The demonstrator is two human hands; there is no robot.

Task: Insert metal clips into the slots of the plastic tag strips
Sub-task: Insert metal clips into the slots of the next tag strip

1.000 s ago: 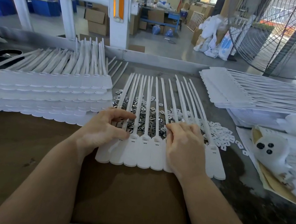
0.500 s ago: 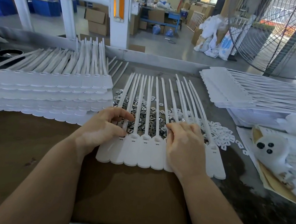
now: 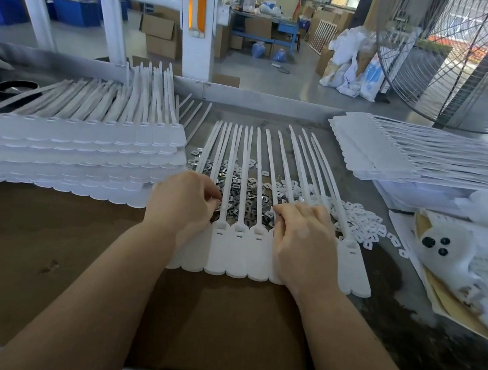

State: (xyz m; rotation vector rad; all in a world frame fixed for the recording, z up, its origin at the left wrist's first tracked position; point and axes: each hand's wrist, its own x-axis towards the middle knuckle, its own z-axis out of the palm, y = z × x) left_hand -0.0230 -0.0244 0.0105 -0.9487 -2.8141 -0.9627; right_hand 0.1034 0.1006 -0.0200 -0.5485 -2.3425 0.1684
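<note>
The tag strip (image 3: 238,252) lies mid-bench, long tails running toward the far edge over the clip pile (image 3: 244,197). The left hand (image 3: 184,205), fingers curled among the clips, is nearest them; the right hand (image 3: 304,239) rests flat, pinning the strip's heads.

White tag strips (image 3: 238,252) lie flat, side by side — metal clips (image 3: 237,188) heaped beneath their tails.

Your tag strips (image 3: 238,252): matt white plastic, smooth; your clips (image 3: 236,184): shiny bare metal; worktop (image 3: 43,236): dull brown board, scuffed; fan guard (image 3: 458,57): thin wire
</note>
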